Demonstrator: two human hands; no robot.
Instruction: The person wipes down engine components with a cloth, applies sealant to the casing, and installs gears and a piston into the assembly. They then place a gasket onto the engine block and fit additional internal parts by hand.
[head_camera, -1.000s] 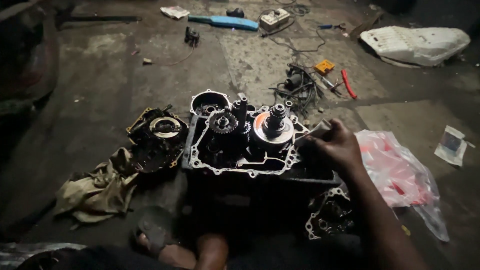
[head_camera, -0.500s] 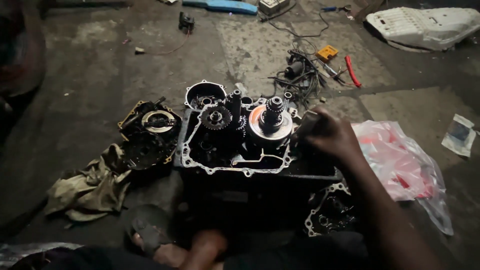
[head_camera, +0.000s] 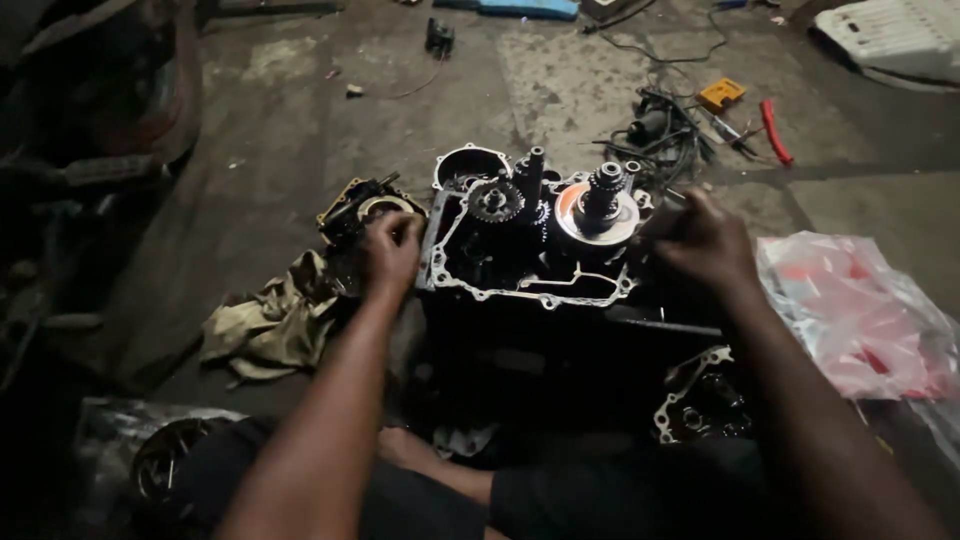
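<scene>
left hand (head_camera: 393, 250) rests curled on the left edge of the open engine case (head_camera: 530, 260), which sits between both hands; right hand (head_camera: 703, 240) is closed around a thin tool (head_camera: 672, 196) at its right edge; a rag (head_camera: 268, 320) lies left of the left hand

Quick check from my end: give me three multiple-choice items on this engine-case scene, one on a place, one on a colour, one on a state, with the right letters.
1. Where does the rag lie?
A. left of the engine case
B. on the gears
C. on the plastic bag

2. What colour is the long-handled tool on the floor at upper right?
A. green
B. red
C. white

3. How is the engine case?
A. closed under a cover
B. wrapped in plastic
C. open, gears exposed

Answers: 1 A, the rag lies crumpled below the left hand. 2 B, its handle shows red. 3 C, gears and shafts stand bare beside the right hand.
</scene>
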